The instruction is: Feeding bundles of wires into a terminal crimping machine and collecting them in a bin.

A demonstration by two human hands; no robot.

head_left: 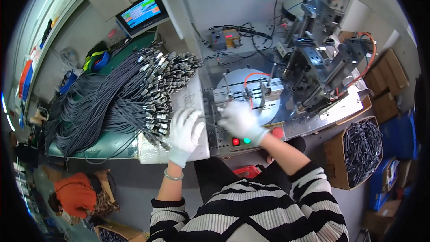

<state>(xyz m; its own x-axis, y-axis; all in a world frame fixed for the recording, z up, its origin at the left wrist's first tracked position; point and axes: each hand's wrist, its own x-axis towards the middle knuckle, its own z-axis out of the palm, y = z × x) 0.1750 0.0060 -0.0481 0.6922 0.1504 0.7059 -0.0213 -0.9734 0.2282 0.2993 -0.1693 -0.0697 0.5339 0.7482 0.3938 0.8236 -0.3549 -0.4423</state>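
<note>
My left hand (185, 135), in a white glove, is over the pale board at the edge of the cable pile, fingers loosely bent and a little apart. I see nothing in it. To its right my gloved right hand (240, 120) is at the near edge of a round metal turntable (268, 113), its fingers drawn together and slightly blurred. Whatever they hold is too small or hidden. Metal clamp blocks (272, 88) and an orange air tube (255, 75) sit on the turntable. Dark grey cables (96, 103) with silvery connectors (157, 101) lie heaped left of my left hand.
A red lit switch (235, 142), a green button (247, 140) and a red knob (277, 132) line the bench front. A machine frame (313, 62) rises at the right. A screen (142, 12) stands behind. A carton (333, 157) of dark parts is at the right; a person (76, 195) bends at lower left.
</note>
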